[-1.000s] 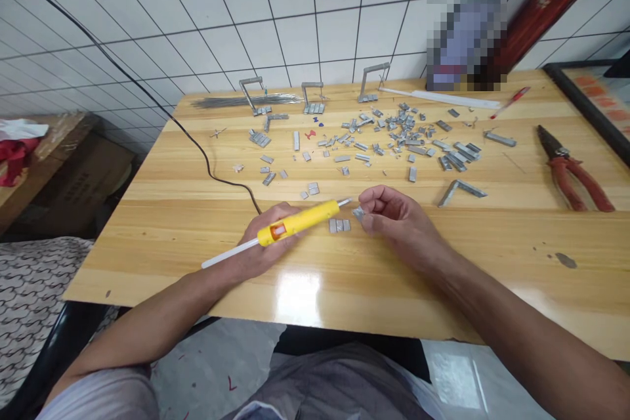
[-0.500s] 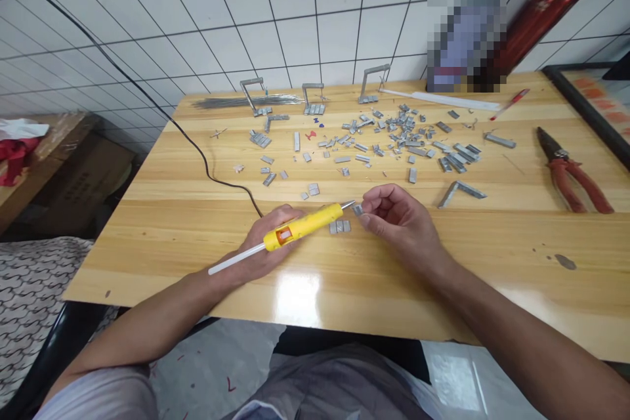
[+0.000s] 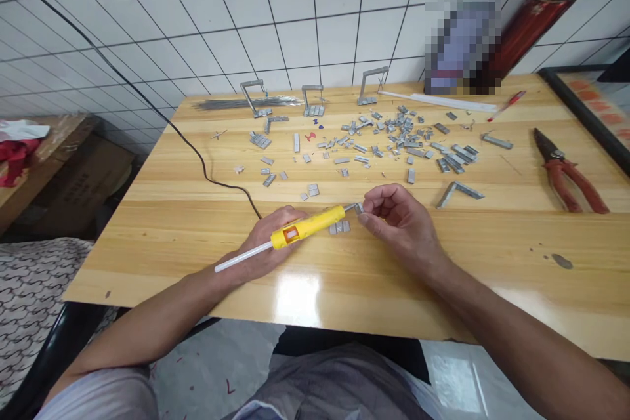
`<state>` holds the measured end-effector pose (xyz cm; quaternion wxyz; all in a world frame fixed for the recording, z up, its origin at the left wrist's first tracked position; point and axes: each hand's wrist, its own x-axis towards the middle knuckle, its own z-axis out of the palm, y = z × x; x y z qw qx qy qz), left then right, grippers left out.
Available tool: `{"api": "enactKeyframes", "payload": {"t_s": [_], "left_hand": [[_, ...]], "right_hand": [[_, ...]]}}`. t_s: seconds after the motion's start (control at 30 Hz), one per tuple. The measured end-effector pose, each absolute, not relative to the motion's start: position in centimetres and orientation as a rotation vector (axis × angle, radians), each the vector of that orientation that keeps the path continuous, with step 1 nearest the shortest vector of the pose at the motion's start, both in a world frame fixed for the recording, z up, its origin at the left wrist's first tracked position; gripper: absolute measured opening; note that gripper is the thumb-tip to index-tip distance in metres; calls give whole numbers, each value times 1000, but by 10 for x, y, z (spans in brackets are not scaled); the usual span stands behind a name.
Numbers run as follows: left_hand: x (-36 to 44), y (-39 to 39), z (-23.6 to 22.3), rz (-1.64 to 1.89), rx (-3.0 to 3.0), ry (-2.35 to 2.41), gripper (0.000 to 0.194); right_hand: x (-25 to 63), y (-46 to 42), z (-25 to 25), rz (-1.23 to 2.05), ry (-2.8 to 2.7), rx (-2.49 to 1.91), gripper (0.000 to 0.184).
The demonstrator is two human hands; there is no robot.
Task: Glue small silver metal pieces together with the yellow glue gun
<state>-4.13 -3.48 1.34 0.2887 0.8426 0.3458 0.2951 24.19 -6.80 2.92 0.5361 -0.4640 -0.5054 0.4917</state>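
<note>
My left hand [image 3: 268, 236] is wrapped round a yellow hot glue gun [image 3: 312, 226], whose metal nozzle points right. A white glue stick [image 3: 241, 257] juts out of its rear end. Between the thumb and fingers of my right hand [image 3: 398, 216] is a small grey metal piece [image 3: 359, 208]. The nozzle tip is at the piece's left edge; whether they touch I cannot tell for sure. Just below the nozzle, a short row of grey metal blocks [image 3: 339, 227] lies on the wooden table [image 3: 207, 243].
Loose grey metal pieces [image 3: 406, 128] are scattered across the table's middle. Several small angled frames [image 3: 314, 98] stand at the back by thin wires [image 3: 211, 104]. Red-handled pliers [image 3: 566, 174] lie at the right. A black cord [image 3: 197, 154] crosses the left side. A red flask [image 3: 536, 20] leans by the wall.
The glue gun has shifted slightly right, bringing its nozzle to the metal piece in my right hand. The right hand has hardly moved.
</note>
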Motion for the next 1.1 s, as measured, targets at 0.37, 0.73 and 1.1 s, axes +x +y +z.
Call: {"api": "enactKeyframes", "payload": {"t_s": [0.37,0.73,1.1], "left_hand": [[-41,-36,14,794,2270,902,15],[-40,-33,15,809,2323,869,15],[-41,-34,15,875,2330,837,16]], "right_hand": [[241,-68,27,1089,-1271,-1134,30],[243,-68,25,1026,-1330,-1110,24],[243,-67,21,1027,-1299,-1083,22]]}}
